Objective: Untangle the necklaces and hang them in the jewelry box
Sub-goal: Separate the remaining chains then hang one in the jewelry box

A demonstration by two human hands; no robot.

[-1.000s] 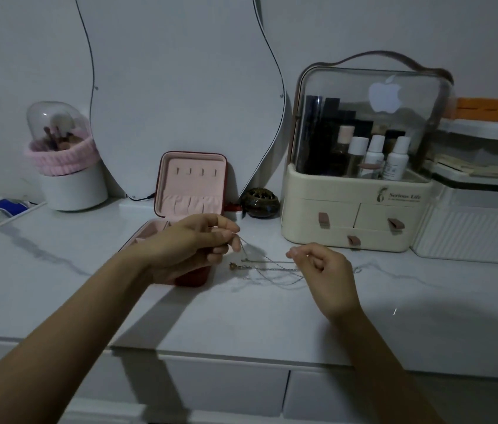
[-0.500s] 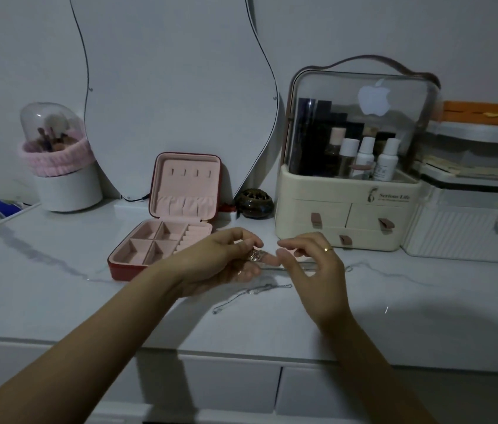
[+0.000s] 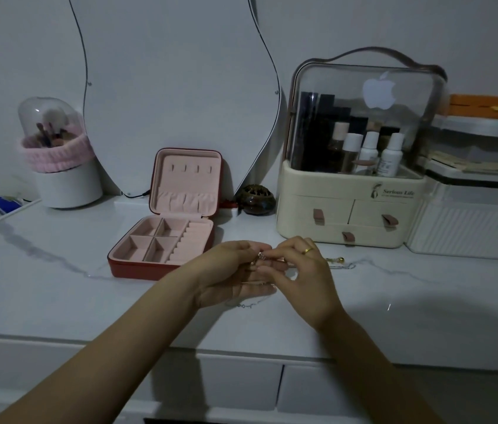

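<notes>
Now we pinch the tangled necklaces (image 3: 260,257) between our left hand (image 3: 232,272) and right hand (image 3: 302,272), above the table (image 3: 58,289) near its front edge; the open jewelry box (image 3: 168,240) stands just left.

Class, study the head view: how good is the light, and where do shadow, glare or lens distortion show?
Head view: dim, bluish light; a broad soft shadow on the marble tabletop at lower right; glare on the clear organizer lid; wide-angle bending at the frame edges; the fine necklaces are hard to resolve.
</notes>
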